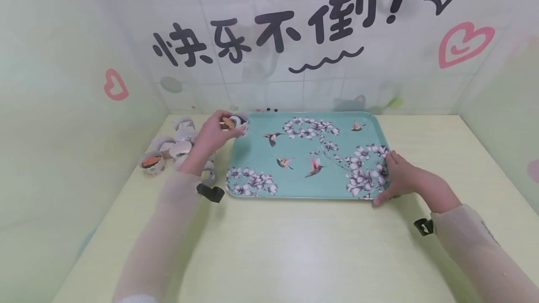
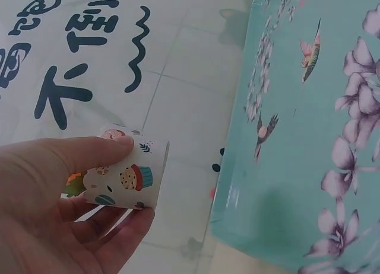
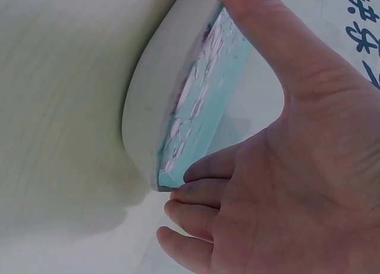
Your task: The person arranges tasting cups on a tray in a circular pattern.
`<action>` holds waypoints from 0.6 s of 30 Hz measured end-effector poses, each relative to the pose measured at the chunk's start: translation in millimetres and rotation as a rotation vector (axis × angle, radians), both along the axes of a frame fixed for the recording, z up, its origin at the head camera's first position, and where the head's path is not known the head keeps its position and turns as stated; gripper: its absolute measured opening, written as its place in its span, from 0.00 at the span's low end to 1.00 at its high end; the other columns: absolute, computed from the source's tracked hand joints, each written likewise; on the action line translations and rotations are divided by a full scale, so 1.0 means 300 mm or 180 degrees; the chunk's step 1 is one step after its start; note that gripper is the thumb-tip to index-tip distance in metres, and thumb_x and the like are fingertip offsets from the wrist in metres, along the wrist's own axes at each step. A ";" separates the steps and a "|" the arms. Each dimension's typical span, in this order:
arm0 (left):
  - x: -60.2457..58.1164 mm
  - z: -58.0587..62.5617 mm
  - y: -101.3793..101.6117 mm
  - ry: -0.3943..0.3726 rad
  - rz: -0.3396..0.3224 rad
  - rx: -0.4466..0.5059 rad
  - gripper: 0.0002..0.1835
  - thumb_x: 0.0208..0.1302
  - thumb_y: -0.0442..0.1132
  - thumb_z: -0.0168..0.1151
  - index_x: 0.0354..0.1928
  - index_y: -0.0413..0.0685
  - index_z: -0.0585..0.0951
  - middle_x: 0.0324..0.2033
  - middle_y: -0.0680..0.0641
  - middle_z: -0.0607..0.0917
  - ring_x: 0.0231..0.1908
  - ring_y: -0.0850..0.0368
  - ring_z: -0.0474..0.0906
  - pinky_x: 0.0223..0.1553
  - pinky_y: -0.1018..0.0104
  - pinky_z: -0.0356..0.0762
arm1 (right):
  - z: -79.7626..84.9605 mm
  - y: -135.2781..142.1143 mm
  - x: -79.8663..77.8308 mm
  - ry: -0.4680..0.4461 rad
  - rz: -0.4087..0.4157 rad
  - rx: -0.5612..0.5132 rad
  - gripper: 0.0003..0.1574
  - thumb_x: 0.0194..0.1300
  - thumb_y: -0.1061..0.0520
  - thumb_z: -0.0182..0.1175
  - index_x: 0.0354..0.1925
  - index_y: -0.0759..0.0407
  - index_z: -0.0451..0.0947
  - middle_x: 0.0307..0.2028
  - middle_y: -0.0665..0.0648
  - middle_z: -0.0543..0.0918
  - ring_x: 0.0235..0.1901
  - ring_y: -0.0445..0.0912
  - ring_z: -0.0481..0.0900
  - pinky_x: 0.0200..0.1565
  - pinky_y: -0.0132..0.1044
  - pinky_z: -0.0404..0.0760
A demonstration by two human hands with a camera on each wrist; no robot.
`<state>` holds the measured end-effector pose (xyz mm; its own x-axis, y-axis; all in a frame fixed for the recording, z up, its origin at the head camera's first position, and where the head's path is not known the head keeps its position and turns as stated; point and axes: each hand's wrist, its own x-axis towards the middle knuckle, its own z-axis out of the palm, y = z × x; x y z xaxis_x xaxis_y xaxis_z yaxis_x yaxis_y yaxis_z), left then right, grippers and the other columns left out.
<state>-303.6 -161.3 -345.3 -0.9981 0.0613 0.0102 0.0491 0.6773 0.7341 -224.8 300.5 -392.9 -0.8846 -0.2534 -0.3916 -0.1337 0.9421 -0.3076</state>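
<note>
My left hand [image 1: 212, 135] pinches a small paper cup [image 1: 234, 123] with an orange piece of food in it, just over the far left corner of a teal tray [image 1: 261, 153]. In the left wrist view the cup [image 2: 127, 178] shows cupcake prints, with my thumb [image 2: 89, 149] on top of it, beside the tray [image 2: 297, 185]. Flowers and hummingbirds are painted on the tray, and nothing lies in it. My right hand [image 1: 400, 176] grips the tray's near right corner. There, thumb and fingers [image 3: 196, 191] span the pale rim [image 3: 172, 78].
Several more paper cups [image 1: 168, 149] with food pieces are heaped on the pale yellow table [image 1: 294, 247] left of the tray. Walls close the table in on the left, back and right. Bare tabletop lies in front of the tray.
</note>
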 end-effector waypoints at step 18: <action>-0.185 -0.015 0.291 0.0000 -0.0304 0.0063 0.33 0.62 0.44 0.70 0.65 0.45 0.69 0.60 0.41 0.77 0.56 0.47 0.74 0.58 0.52 0.77 | 0.001 -0.001 -0.005 -0.0025 -0.0014 0.0072 0.97 0.33 0.27 0.78 0.70 0.88 0.33 0.70 0.88 0.37 0.71 0.79 0.38 0.71 0.70 0.48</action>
<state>-359.2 -74.0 -349.8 -0.9877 0.1560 0.0123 0.1128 0.6548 0.7473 -226.3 300.3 -392.7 -0.8826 -0.2404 -0.4040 -0.1271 0.9494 -0.2873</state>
